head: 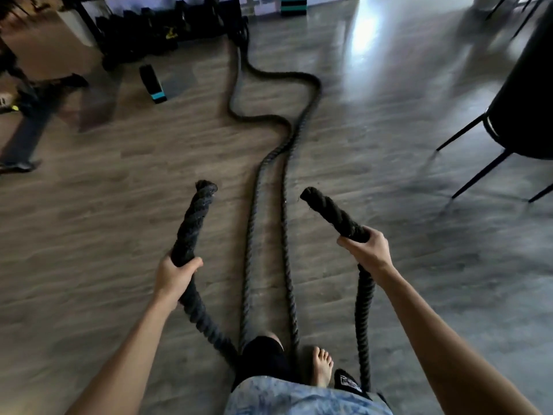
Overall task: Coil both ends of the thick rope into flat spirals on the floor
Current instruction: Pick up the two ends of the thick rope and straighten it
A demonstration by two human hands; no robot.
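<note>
Above the floor, left hand clenched round rope end, right hand likewise

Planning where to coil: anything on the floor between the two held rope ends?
Yes. The rope's own two runs lie on the floor between the left hand and right hand; floor outside either hand looks bare.

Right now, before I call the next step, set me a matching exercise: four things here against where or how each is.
Things: 1 left hand; 2 right hand; 3 bare foot; 4 teal-edged block.
States: A sits left of the far bends of the rope; B grips a rope end leaning left; C stands beside the near rope runs; D grips a near-upright rope end.
Pairs: 1-D; 2-B; 3-C; 4-A.
</note>
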